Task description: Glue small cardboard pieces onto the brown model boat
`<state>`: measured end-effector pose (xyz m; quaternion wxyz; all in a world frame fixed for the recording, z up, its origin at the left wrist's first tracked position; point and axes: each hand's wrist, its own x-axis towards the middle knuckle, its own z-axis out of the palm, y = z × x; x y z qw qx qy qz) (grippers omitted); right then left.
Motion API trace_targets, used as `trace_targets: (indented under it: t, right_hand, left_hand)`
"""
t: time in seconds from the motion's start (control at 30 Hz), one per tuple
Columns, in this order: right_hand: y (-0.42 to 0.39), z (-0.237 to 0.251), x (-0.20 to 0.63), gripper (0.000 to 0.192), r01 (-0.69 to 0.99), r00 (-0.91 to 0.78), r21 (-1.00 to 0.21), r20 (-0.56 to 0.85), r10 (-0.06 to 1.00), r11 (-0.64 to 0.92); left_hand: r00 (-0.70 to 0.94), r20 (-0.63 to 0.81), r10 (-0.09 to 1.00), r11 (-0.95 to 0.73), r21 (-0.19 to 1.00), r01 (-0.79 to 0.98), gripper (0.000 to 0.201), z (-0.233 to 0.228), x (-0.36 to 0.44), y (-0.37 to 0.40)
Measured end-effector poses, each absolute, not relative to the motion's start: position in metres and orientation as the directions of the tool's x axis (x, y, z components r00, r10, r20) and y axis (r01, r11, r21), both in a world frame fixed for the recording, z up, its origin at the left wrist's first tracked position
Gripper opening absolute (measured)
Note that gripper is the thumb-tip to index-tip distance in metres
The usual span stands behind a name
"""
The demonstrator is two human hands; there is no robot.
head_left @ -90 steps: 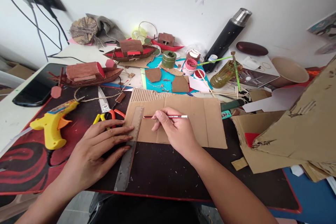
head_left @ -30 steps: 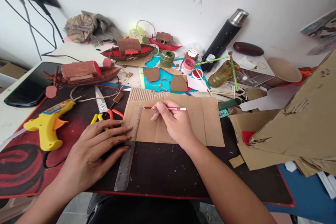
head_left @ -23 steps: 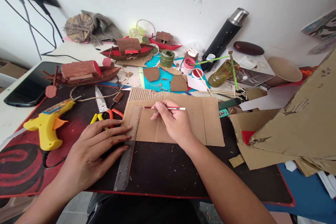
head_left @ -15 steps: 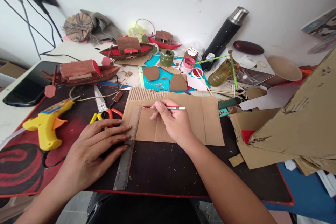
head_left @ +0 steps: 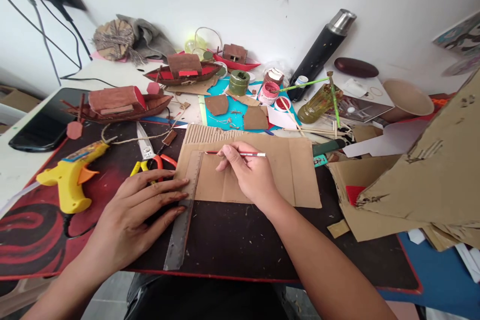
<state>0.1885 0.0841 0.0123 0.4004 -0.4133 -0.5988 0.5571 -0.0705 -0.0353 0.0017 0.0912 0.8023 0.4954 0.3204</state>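
A flat piece of brown cardboard (head_left: pixel 277 175) lies on the dark mat, with a clear ruler (head_left: pixel 180 235) placed across its left part and reaching down towards the mat's front edge. My left hand (head_left: pixel 138 215) is open, its stretched fingertips resting on the ruler's left side. In my right hand (head_left: pixel 249 170), closed over the cardboard, is a red and black pencil (head_left: pixel 213 153). The pencil's tip is by the ruler's upper right edge. Scissors (head_left: pixel 148 152) with yellow and orange handles lie just beyond my left fingers, partly hidden by them.
A yellow glue gun (head_left: pixel 71 180) lies at left, near a phone (head_left: pixel 45 120). Model boats (head_left: pixel 120 102), paint jars (head_left: pixel 239 82) and a black thermos (head_left: pixel 318 55) stand behind. A large cardboard structure (head_left: pixel 423 170) fills the right side. Sticks and scraps lie around.
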Motion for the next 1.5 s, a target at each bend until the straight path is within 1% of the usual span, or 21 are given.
trace_targets:
  t: [0.33,0.47,0.6,0.73,0.93,1.07,1.17,1.33,1.5]
  right_hand:
    - [0.0846,0.0114,0.1879,0.041,0.049,-0.344,-0.998,0.019,0.939,0.038]
    - [0.0841,0.0117,0.1883,0.040,0.044,-0.351,-0.998,0.025,0.936,0.043]
    - [0.0839,0.0115,0.1882,0.040,0.024,-0.347,-0.999,0.029,0.937,0.040]
    - [0.0836,0.0118,0.1888,0.045,0.036,-0.343,-0.999,0.021,0.939,0.036]
    - [0.0820,0.0132,0.1927,0.053,-0.011,-0.310,-1.000,0.015,0.951,0.012]
    - [0.0794,0.0138,0.1940,0.057,-0.057,-0.365,-0.998,0.003,0.931,-0.020]
    - [0.0775,0.0145,0.1939,0.057,-0.063,-0.393,-0.997,-0.007,0.919,-0.034]
    - [0.0761,0.0154,0.1929,0.057,-0.002,-0.384,-1.000,-0.027,0.923,-0.030]
    - [0.0758,0.0159,0.1932,0.051,-0.001,-0.386,-1.000,-0.012,0.922,-0.014]
  left_hand:
    - [0.304,0.422,0.854,-0.489,0.452,0.746,0.020,0.0016,-0.0718,-0.0351]
    - [0.318,0.425,0.848,-0.500,0.439,0.746,0.019,0.0019,-0.0718,-0.0347]
    - [0.298,0.445,0.844,-0.496,0.439,0.749,0.019,0.0027,-0.0711,-0.0349]
    - [0.298,0.427,0.854,-0.484,0.442,0.755,0.021,0.0062,-0.0704,-0.0344]
    - [0.262,0.429,0.864,-0.456,0.451,0.767,0.019,0.0069,-0.0714,-0.0349]
    - [0.261,0.427,0.866,-0.454,0.450,0.769,0.020,0.0052,-0.0723,-0.0354]
    - [0.269,0.441,0.856,-0.467,0.436,0.770,0.017,0.0045,-0.0723,-0.0353]
    - [0.277,0.443,0.852,-0.473,0.428,0.770,0.016,0.0049,-0.0718,-0.0356]
    - [0.266,0.450,0.853,-0.471,0.441,0.764,0.017,0.0050,-0.0712,-0.0354]
